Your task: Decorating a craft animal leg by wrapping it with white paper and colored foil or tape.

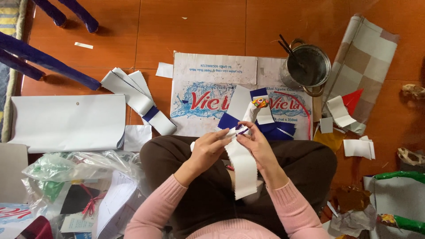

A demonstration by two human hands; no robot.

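Just left of frame centre, the left hand [208, 148] pinches the upper part of a white paper strip [241, 166]; the right hand [256, 144] grips it beside. Pulled unevenly, the strip could tear, or slip onto the floor [195, 26].

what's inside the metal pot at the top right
Two thin dark sticks lean inside the metal pot, their upper ends poking over the rim. The inside looks dark and greyish; whether it holds liquid or paste cannot be told, and the sticks' lower ends are hidden.
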